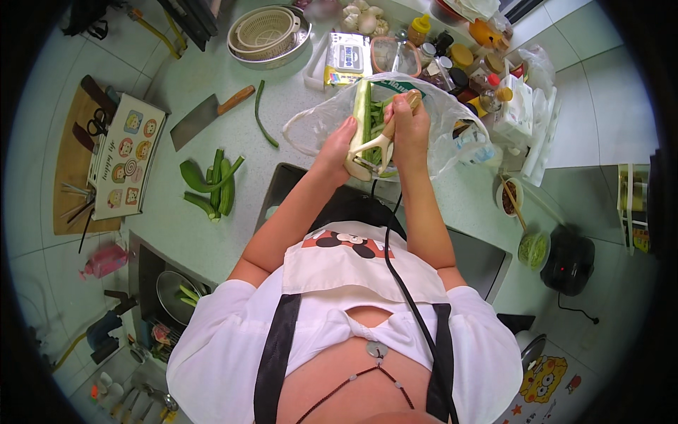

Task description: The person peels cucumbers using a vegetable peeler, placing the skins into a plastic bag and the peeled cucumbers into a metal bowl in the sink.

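My left hand [333, 150] is wrapped around a long gourd [362, 116] with pale, peeled flesh and green skin along one side. In my right hand [409, 131] is a cream Y-shaped peeler [383, 143], its head against the gourd's near part. Both hands are above the near side of a white plastic bag [448, 134] lying spread on the counter. Green strips that look like peel [376, 113] show beside the gourd, partly hidden by my right hand. Several green gourds [220, 185] lie together on the counter to the left.
A cleaver [205, 116] with a wooden handle lies at the back left, near a thin green stem [264, 116]. Behind stand strainer baskets [265, 32], a wipes pack [347, 58] and several jars [459, 56]. The sink [282, 177] is close in front of me. A black cable [399, 265] hangs down.
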`<state>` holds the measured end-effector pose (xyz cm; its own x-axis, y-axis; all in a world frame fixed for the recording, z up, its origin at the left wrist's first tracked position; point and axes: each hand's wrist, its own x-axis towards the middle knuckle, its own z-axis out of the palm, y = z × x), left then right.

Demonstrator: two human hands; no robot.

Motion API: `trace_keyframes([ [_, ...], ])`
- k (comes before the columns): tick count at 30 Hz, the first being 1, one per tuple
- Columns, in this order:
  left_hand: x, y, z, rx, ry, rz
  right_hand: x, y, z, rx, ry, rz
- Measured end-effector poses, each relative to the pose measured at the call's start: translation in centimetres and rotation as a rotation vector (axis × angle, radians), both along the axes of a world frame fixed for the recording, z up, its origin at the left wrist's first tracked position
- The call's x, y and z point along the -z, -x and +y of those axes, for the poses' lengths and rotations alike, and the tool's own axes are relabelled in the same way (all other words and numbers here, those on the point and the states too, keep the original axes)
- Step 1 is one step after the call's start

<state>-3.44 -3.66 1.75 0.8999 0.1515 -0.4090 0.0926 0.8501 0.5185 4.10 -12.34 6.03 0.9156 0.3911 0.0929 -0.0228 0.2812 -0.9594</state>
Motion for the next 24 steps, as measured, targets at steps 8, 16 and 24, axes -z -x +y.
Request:
trace_keyframes([
  [8, 1.0, 0.4, 0.7, 0.093, 0.047, 0.015, 1.7, -0.8, 0.7, 0.022, -0.023, 0.064],
  [16, 0.3, 0.5, 1.2, 0.126, 0.06, -0.033, 2.4, -1.1, 1.2, 0.038, -0.074, 0.137],
  [24, 0.7, 0.7, 1.2, 0.102, 0.08, -0.036, 1.3, -0.6, 1.4, 0.059, -0.029, 0.02],
])
